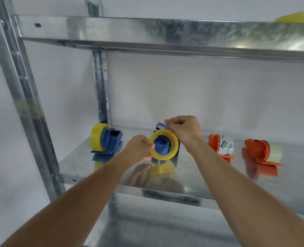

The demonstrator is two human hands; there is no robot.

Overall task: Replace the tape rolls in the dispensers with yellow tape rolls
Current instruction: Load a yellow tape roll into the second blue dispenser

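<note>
A yellow tape roll (pixel 172 139) is held upright in front of a blue dispenser (pixel 162 143) at the middle of the metal shelf (pixel 192 177). My left hand (pixel 138 147) grips the roll's left rim. My right hand (pixel 183 129) pinches the roll's top edge, fingers closed. The dispenser's blue hub shows through the roll's hole. Whether the roll sits on the hub I cannot tell. At the left stands a second blue dispenser (pixel 112 141) with a yellow roll (pixel 97 138) on it.
Two orange dispensers stand at the right: one (pixel 214 143) with a clear labelled roll (pixel 227 146), one (pixel 259 150) with a pale clear roll (pixel 275 151). A yellow roll (pixel 297 17) lies on the upper shelf at the far right. Metal uprights rise at the left.
</note>
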